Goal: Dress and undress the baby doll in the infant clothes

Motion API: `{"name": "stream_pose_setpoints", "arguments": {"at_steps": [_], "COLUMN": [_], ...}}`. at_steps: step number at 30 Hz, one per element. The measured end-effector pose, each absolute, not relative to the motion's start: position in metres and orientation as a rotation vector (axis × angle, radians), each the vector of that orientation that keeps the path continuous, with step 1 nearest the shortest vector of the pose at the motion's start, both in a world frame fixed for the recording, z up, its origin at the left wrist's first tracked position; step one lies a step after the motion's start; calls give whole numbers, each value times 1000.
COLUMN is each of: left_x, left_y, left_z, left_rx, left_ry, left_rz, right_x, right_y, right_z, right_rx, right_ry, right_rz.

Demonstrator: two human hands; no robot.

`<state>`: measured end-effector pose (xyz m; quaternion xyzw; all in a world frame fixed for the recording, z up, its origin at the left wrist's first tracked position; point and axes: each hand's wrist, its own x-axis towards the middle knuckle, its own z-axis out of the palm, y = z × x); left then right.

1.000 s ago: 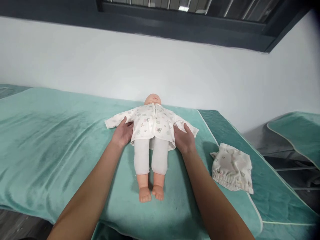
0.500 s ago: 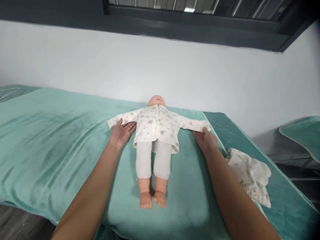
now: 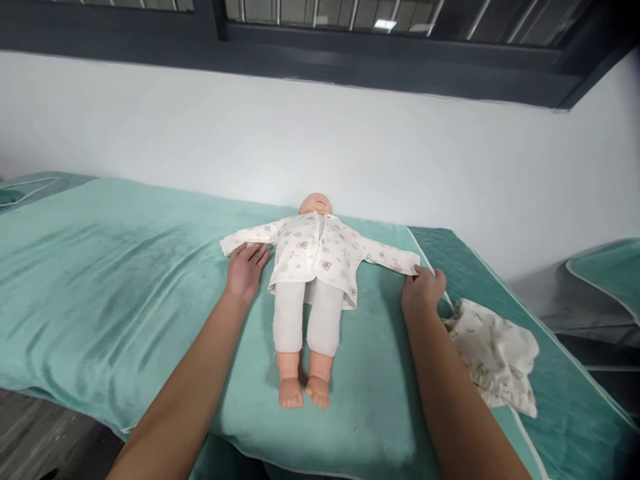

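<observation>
The doll [image 3: 324,320] lies on its back on green cloth [image 3: 160,287], its head [image 3: 316,203] at the far end and its feet [image 3: 291,393] toward the near edge. Its legs [image 3: 289,317] are white down to the shins, with a few loose threads; the bare, pinkish feet sit just apart. The white shirt [image 3: 303,260], dotted with small printed figures, covers the torso, its front edges gaping at the neck, meeting midway and parting at the hem. Both sleeves [image 3: 390,256] stretch outward, sloping slightly toward the near side.

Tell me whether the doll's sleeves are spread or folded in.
Spread: both sleeves reach outward from the doll, neither crossing its chest.
</observation>
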<state>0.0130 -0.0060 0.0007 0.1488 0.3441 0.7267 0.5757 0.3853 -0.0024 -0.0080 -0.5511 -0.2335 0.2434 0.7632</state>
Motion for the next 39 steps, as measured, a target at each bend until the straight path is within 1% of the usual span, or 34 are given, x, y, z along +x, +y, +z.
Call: {"name": "stream_pose_setpoints", "arguments": {"at_steps": [3,6,8,10,14,18,20,23,26,30,35,39], "left_x": [10,7,6,3,-9,-25,-32,-39,-45,-52,-54,-52], "left_y": [-9,-15,-22,-31,-45,-37,-24,-3,15,33,37,35], "left_z": [0,0,1,0,-5,-11,-12,-12,-13,-18,-21,-21], "left_rx": [322,299,292,328,446,575,681,847,927,952,1014,936], "left_ry": [802,790,811,854,990,1418,1608,1727,1732,1617,1476,1349], "left_rz": [1736,1752,1811,1868,1855,1922,1843,1714,1731,1824,1937,2036], "right_x": [377,363,356,353,358,362,361,358,357,358,358,357], "right_y": [-14,-21,-21,-20,-16,-14,-14,-15,-15,-15,-16,-16], "right_z": [-7,-5,-5,-7,-11,-12,-11,-8,-6,-7,-6,-5], "right_rx": [-1408,-1605,-1632,-1604,-1606,-1613,-1630,-1685,-1721,-1699,-1696,-1742], "right_ry": [-624,-983,-1185,-1242,-1193,-1183,-1192,-1212,-1219,-1195,-1175,-1180], "right_rz": [350,166,82,74,140,173,166,154,152,155,173,183]}}
